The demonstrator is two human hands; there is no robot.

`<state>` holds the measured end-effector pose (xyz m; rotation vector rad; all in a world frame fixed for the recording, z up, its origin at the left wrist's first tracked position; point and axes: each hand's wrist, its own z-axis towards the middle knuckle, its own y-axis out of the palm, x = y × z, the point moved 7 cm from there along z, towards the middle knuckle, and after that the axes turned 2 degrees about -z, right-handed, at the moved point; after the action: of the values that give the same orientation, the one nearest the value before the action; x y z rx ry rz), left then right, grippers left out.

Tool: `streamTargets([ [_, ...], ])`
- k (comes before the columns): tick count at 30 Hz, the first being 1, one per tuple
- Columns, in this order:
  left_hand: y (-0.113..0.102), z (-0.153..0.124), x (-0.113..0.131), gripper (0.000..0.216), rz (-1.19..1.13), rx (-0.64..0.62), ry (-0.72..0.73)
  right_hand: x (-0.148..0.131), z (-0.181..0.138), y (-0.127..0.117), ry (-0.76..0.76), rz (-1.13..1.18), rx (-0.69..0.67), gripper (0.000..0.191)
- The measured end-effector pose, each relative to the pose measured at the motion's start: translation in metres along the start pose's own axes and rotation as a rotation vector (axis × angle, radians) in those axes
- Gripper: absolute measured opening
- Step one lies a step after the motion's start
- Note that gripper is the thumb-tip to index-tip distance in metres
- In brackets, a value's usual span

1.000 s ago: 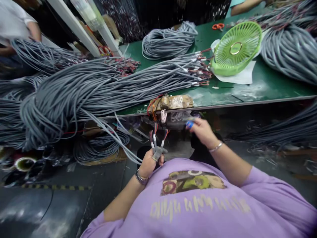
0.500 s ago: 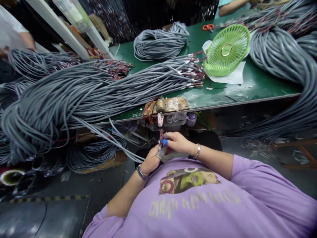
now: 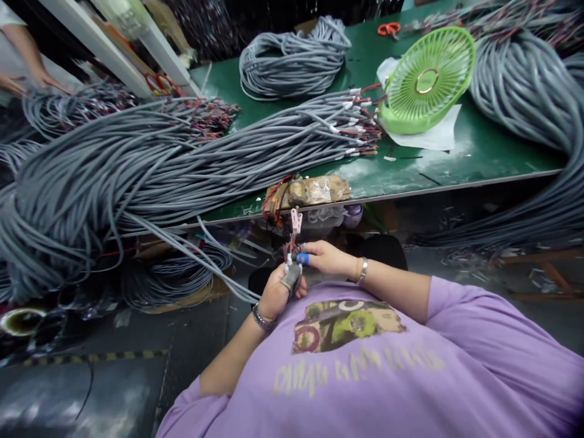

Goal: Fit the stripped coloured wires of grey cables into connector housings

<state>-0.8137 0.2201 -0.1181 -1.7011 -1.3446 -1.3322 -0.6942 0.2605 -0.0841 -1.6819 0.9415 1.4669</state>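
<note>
My left hand is closed around the ends of a few grey cables that run down from the bundle on the bench. Thin red and dark wires fan out above its thumb, which wears a grey cover. My right hand, with a blue wrap on one finger, pinches at these wires from the other side. A pink clothes peg sits just above the fingers at the bench edge. Beside it lies a taped brown block with red wire wound at its left end.
A large bundle of grey cables covers the left of the green bench. Behind lies a coiled cable bundle. A green fan stands to the right, near orange-handled scissors. Another person's hand is at the far left.
My left hand has turned a little, and the wires now spread above its thumb. The right hand stays close by. At the far left, the other person's hands have come into view over cables.
</note>
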Motion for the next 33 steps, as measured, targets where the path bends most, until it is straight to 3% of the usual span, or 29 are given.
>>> streamTargets([
  [2,0.0,0.0,0.004,0.046,0.032,0.015,0.018,0.002,0.002,0.004,0.067,0.1,-0.008,0.021],
  [5,-0.001,0.0,0.01,0.045,0.06,0.075,0.052,0.007,0.004,0.001,0.164,0.246,0.097,0.028],
  [9,0.002,0.004,0.016,0.037,-0.001,0.091,0.052,0.004,0.004,-0.004,0.137,0.361,0.181,0.032],
  [18,0.0,0.004,0.024,0.044,-0.019,0.189,0.074,-0.001,0.004,-0.009,0.146,0.268,0.157,0.036],
  [25,-0.001,0.008,0.027,0.034,0.039,0.05,-0.063,-0.008,0.008,-0.005,0.034,0.177,0.088,0.025],
  [33,-0.017,0.01,0.018,0.033,-0.146,0.285,0.098,0.0,0.011,-0.015,0.02,0.246,0.231,0.03],
])
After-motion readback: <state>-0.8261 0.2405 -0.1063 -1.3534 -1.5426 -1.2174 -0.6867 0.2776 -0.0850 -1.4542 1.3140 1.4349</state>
